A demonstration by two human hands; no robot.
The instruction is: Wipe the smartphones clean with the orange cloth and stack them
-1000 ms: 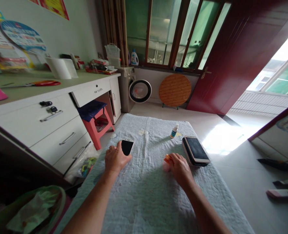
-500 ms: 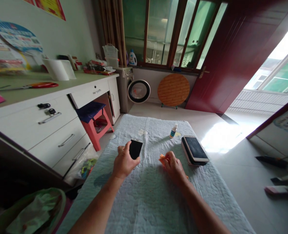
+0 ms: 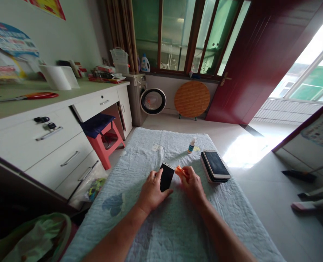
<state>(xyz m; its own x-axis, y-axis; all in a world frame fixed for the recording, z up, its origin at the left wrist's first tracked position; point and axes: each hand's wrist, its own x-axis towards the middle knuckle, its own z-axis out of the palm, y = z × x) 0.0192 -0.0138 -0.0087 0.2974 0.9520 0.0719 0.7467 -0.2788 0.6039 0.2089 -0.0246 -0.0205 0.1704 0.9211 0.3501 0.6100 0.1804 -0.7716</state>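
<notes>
Fingers of the left hand [image 3: 152,191] wrap the lower edge of a dark phone [image 3: 167,177], tilting it up off the quilt [image 3: 161,225]. Just beside it, the right hand [image 3: 192,184] pinches an orange cloth [image 3: 180,171] between thumb and fingertips, its corner touching or almost touching the phone's upper right edge. Judging by this, both things are in hand and brought together, but wiping looks barely begun; the screen shows no clear mark of it. Right of the right hand lie two stacked phones [image 3: 215,165]; beyond the fingers stands a small bottle [image 3: 191,145], untouched.
</notes>
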